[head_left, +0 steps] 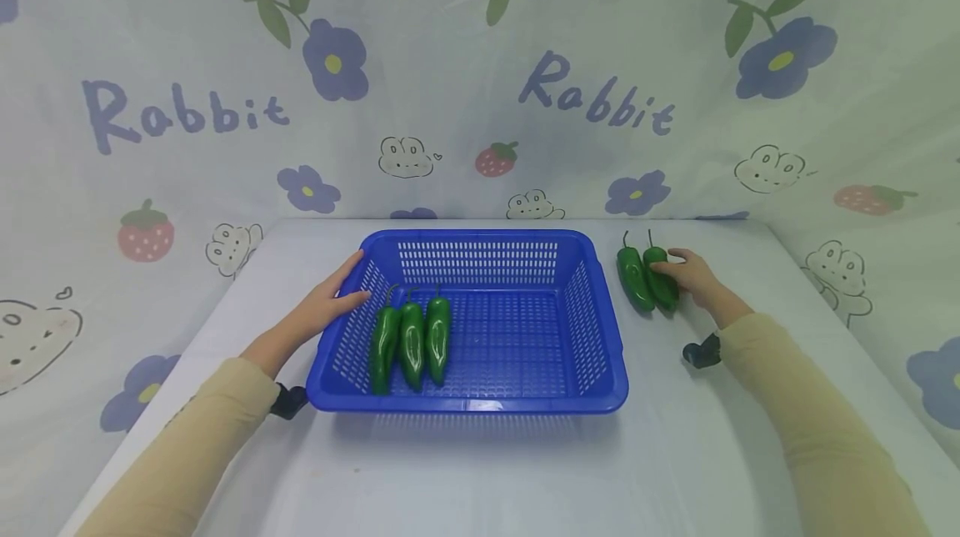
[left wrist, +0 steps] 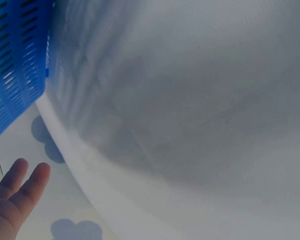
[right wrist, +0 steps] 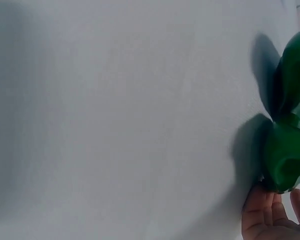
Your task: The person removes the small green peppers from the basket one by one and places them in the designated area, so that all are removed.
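Observation:
A blue plastic basket (head_left: 465, 405) stands in the middle of the table in the head view. Against its left rim lies my left hand (head_left: 322, 303), with fingers stretched out; the left wrist view shows some of these fingers (left wrist: 30, 187) extended beside the basket wall. Three green peppers lie side by side in the basket's left part, the middle one (head_left: 412, 345) among them. To the right of the basket, two more green peppers lie together, a left one (head_left: 635, 280) and a right one (head_left: 663, 291). My right hand (head_left: 693, 277) pinches the right pepper between thumb and fingers.
White cloth covers the table (head_left: 480, 479). Behind it hangs a printed curtain (head_left: 450, 62) with flowers, rabbits and strawberries. A black wrist-camera mount (head_left: 702, 351) sits under the right wrist, another (head_left: 288, 401) under the left.

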Demonstrator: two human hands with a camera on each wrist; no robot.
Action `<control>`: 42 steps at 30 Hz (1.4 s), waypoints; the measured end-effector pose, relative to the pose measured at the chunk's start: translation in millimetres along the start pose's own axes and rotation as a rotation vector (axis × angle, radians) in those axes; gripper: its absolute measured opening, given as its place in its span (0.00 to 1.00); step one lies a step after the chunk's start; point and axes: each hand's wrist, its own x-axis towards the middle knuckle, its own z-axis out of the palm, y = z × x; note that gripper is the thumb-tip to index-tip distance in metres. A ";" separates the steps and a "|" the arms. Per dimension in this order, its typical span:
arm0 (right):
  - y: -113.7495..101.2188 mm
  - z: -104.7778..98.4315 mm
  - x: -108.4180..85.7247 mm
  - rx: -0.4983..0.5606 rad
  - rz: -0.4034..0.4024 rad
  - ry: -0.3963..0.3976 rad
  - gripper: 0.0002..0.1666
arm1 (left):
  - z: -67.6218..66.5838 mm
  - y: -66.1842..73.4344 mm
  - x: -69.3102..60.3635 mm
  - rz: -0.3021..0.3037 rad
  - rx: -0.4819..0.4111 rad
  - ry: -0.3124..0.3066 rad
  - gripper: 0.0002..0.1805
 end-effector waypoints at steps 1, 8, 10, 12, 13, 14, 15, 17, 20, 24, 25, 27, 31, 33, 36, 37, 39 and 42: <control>0.4 -1.4 0.7 0.008 0.006 -0.002 0.45 | 0.1 0.0 -0.1 0.000 -0.002 0.000 0.41; -3.1 -12.1 2.3 0.077 0.029 -0.007 0.46 | 0.5 -0.4 0.2 -0.003 0.000 -0.001 0.41; -5.8 -15.3 1.2 0.093 0.022 -0.011 0.46 | 0.4 -0.6 0.5 -0.005 0.001 -0.001 0.41; -9.2 -18.6 -0.4 0.105 0.011 -0.015 0.46 | 0.4 -0.4 0.5 -0.008 -0.001 0.000 0.41; -11.1 -20.1 -1.4 0.107 0.002 -0.018 0.46 | 0.3 -0.4 0.7 -0.009 0.000 0.001 0.41; -12.8 -21.6 -1.9 0.110 -0.004 -0.020 0.47 | 0.3 -0.4 0.9 -0.009 0.000 0.001 0.41; -14.5 -23.1 -2.3 0.113 -0.009 -0.018 0.47 | 0.3 -0.5 1.0 -0.009 0.000 0.002 0.41; -18.1 -25.7 -2.9 0.117 -0.018 -0.017 0.47 | 0.1 -0.3 0.8 -0.009 -0.002 0.002 0.41; -23.8 -29.2 -3.6 0.109 -0.025 -0.008 0.47 | 0.0 -0.3 0.8 -0.008 -0.004 0.002 0.41; -32.8 -33.0 -5.5 0.108 -0.055 -0.012 0.47 | 0.0 -0.2 0.7 -0.010 -0.008 -0.001 0.41; -35.4 -34.1 -6.4 0.109 -0.067 -0.018 0.48 | -0.1 -0.4 0.8 -0.009 -0.009 -0.001 0.41; -41.1 -36.3 -8.1 0.112 -0.080 -0.029 0.48 | -0.1 -0.4 0.5 -0.008 -0.015 -0.001 0.41; -54.4 -39.3 -11.4 0.136 -0.108 -0.051 0.47 | -0.1 -0.4 0.1 -0.005 -0.022 0.001 0.41; -61.9 -39.0 -13.5 0.152 -0.115 -0.060 0.46 | 0.0 -0.3 0.0 -0.006 -0.024 0.001 0.41; -74.5 -37.3 -18.6 0.170 -0.122 -0.082 0.45 | 0.0 -0.4 0.2 -0.006 -0.024 0.000 0.41; -78.9 -36.4 -20.8 0.179 -0.126 -0.094 0.45 | 0.0 -0.4 0.2 -0.007 -0.024 0.000 0.41; -88.1 -33.9 -25.4 0.199 -0.143 -0.130 0.45 | 0.1 -0.8 0.6 -0.007 -0.021 0.000 0.41; -103.1 -27.9 -34.5 0.230 -0.171 -0.177 0.46 | 0.2 -1.0 0.9 -0.008 -0.018 0.002 0.41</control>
